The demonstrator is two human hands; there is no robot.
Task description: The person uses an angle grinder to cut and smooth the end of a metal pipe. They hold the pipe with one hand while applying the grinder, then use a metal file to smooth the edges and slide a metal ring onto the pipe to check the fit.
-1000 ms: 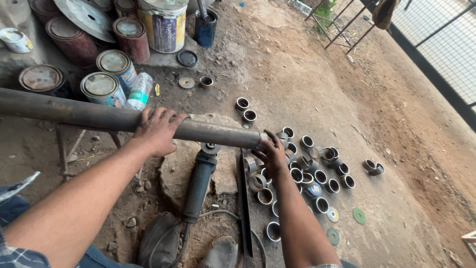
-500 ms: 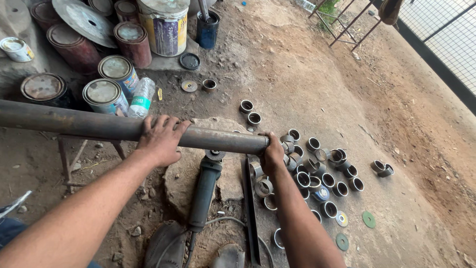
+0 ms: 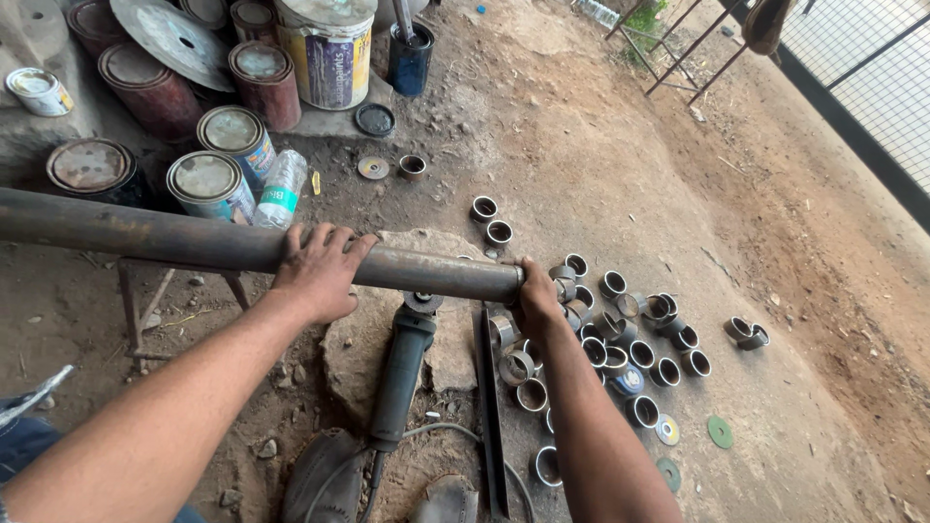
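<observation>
The long pipe (image 3: pixel 194 242) lies crosswise, left hand (image 3: pixel 315 271) draped over its middle, right hand (image 3: pixel 536 295) cupping its near end.

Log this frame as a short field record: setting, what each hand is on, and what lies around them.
setting: dirt floor of an outdoor workshop, seen from above
left hand: laid over the long rusty pipe, fingers curled across its top
right hand: cupped over the pipe's cut end
pipe support: a small metal stand under the pipe
below the pipe: angle grinder lying on a flat stone
right of the pipe end: many short cut pipe rings scattered on the ground
far side: paint cans and a plastic bottle
</observation>
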